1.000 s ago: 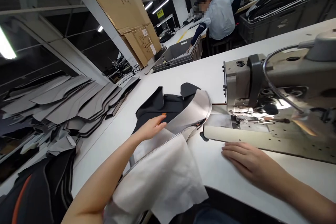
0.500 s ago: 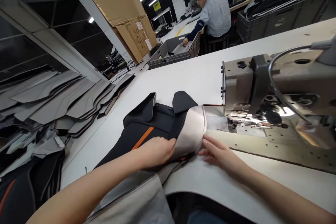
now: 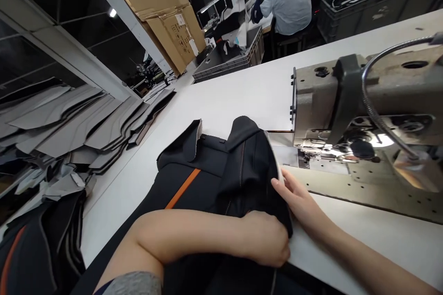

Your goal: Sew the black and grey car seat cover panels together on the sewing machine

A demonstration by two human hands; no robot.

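A black sewn seat cover (image 3: 204, 189) with an orange stripe and pale backing lies across the white table, its right edge close to the sewing machine's needle area (image 3: 311, 156). My left hand (image 3: 268, 239) is curled closed on the cover's near right part, its fingertips turned under and hidden. At the right edge of the cover, my right hand (image 3: 299, 198) has the thumb on the black face and the fingers behind the edge, gripping it. The cover's near end drops toward my lap, partly behind my left arm.
The sewing machine (image 3: 328, 97) stands on the right with a bendable lamp (image 3: 415, 166). Grey panels (image 3: 69, 124) are stacked at left, above more black covers (image 3: 44, 244). Beyond the table are a grey crate (image 3: 235, 60), cardboard boxes (image 3: 169, 32) and a seated co-worker (image 3: 290, 0).
My left hand has moved right and nearer, turning the cover's pale flap over so its black face shows. My right hand now holds the edge. The co-worker's arm has left the crate, where material now lies.
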